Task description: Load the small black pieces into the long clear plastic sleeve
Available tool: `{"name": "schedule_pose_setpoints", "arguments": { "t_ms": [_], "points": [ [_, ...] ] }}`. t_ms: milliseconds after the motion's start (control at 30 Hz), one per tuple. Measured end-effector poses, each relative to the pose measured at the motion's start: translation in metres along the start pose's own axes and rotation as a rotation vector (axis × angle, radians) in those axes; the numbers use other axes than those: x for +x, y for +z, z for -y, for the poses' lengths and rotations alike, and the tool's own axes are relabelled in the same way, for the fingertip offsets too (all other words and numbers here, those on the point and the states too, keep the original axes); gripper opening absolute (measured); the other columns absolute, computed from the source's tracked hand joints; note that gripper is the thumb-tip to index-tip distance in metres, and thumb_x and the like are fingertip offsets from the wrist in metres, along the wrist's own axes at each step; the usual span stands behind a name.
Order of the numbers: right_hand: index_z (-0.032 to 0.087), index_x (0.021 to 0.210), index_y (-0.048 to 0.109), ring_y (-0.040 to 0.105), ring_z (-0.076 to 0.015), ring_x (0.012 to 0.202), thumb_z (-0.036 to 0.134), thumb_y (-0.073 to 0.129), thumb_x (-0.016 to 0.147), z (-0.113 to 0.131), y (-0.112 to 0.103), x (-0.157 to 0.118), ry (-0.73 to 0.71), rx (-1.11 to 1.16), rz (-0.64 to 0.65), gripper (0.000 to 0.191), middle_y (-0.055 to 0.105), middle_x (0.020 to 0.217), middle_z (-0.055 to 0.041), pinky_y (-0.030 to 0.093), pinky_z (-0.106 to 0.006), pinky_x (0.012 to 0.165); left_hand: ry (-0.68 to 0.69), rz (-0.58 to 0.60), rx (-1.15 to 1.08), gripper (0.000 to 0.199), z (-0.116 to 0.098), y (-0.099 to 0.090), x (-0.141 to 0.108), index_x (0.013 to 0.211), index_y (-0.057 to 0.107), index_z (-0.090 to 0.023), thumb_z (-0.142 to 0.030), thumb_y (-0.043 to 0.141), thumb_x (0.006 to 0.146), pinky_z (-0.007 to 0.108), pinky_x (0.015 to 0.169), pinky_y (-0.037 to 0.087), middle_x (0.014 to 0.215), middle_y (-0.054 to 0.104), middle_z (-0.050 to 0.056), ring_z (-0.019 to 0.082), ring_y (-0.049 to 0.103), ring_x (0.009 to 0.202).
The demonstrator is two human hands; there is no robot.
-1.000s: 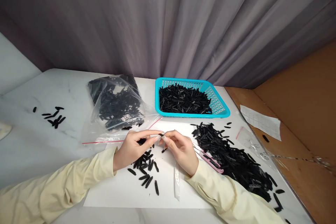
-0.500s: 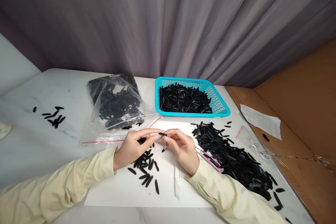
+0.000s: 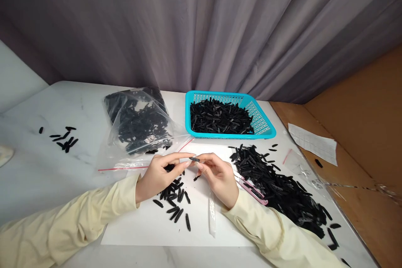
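Between the fingertips of both hands is a small, elongated black piece, its exact kind unclear. My left hand pinches its left end, and my right hand pinches the right end. Under and beside the left hand, several similar black pieces lie scattered on a white sheet. A tiny dark fragment sits just below the held piece. To the right, a pink-handled tool rests partly beneath a large heap of black pieces.
A turquoise basket holding many black pieces stands at the back. Left of it lies a clear zip bag of black pieces. A narrow white packet, a printed paper and a loose cluster at far left are also there.
The held black piece has turned slightly between the fingertips, showing a lighter, greyish face. Both hands stay in nearly the same place.
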State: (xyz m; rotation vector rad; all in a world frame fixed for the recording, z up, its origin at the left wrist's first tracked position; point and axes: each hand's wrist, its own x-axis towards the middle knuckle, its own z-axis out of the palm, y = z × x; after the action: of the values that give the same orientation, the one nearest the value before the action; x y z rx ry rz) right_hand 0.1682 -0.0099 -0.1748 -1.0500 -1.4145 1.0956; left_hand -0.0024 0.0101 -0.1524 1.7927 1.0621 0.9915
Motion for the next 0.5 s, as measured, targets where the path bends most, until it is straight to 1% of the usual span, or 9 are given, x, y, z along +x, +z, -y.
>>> {"name": "schedule_pose_setpoints", "arguments": {
  "t_ms": [133,333,500],
  "points": [
    [0.018,0.087,0.061,0.060,-0.0127,0.060,0.031,0.059,0.083,0.0000,0.0004,0.0000,0.019,0.026,0.007,0.013,0.067,0.080,-0.0049,0.056,-0.026,0.054,0.006,0.000,0.013,0.023,-0.0009,-0.0002,-0.0001,0.093,0.069,-0.012,-0.023,0.053,0.080,0.017,0.044,0.036,0.049,0.053,-0.003,0.007,0.041,0.044],
    [0.019,0.086,0.062,0.060,-0.0131,0.061,0.030,0.060,0.082,0.0001,0.0009,0.0002,0.024,0.043,0.002,0.013,0.066,0.080,-0.0044,0.056,-0.025,0.053,0.013,0.009,0.005,0.024,0.0025,0.0002,-0.0012,0.094,0.069,-0.011,-0.024,0.053,0.081,0.018,0.044,0.033,0.047,0.043,-0.005,0.007,0.036,0.044],
    [0.019,0.085,0.062,0.061,-0.0121,0.059,0.026,0.058,0.083,-0.0007,-0.0004,-0.0008,-0.047,-0.045,-0.009,0.008,0.066,0.079,-0.0033,0.055,-0.024,0.055,0.004,0.031,-0.022,0.025,0.0035,-0.0001,-0.0013,0.096,0.068,-0.011,-0.025,0.053,0.082,0.019,0.046,0.032,0.048,0.036,-0.007,0.008,0.034,0.045]
  ]
}}
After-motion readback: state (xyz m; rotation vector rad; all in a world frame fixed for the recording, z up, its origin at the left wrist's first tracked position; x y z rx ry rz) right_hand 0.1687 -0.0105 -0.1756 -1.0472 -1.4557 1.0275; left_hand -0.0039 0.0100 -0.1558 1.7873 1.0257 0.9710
